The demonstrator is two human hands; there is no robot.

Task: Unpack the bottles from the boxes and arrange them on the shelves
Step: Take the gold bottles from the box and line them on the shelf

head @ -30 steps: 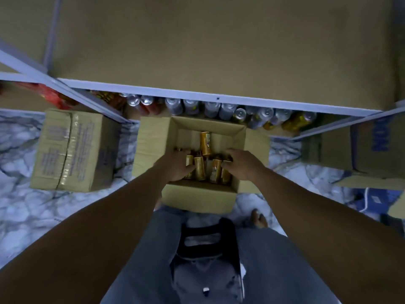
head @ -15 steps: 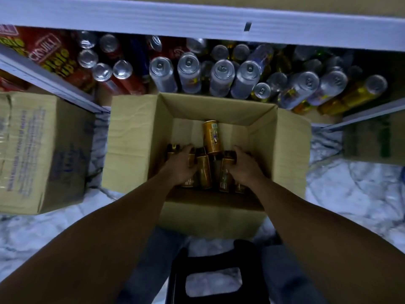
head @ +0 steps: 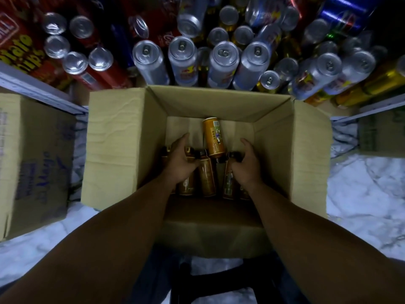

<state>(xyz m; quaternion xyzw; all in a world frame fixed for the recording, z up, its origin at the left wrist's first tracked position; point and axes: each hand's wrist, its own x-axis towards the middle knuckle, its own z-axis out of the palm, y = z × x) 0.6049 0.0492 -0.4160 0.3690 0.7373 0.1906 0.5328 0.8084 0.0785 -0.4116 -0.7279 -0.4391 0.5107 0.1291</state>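
An open cardboard box [head: 122, 150] stands on the floor in front of me, its flaps folded out. Several amber bottles with dark caps [head: 207, 178] stand along its near wall. One more amber bottle [head: 213, 137] lies on its side behind them, base pointing away. My left hand [head: 180, 161] curls round the top of a bottle at the left of the row. My right hand [head: 246, 163] curls round the dark cap of a bottle at the right. Both forearms reach down into the box.
The low shelf [head: 39, 91] beyond the box is packed with silver cans [head: 182, 60], red cans and gold cans. A closed printed carton [head: 37, 159] sits left, another carton [head: 381, 132] right. Marble floor [head: 361, 194] surrounds them. A dark stool [head: 214, 284] is below me.
The view has dropped closer to the box and shelf. Both hands have slid further over the bottle tops and spread apart a little.
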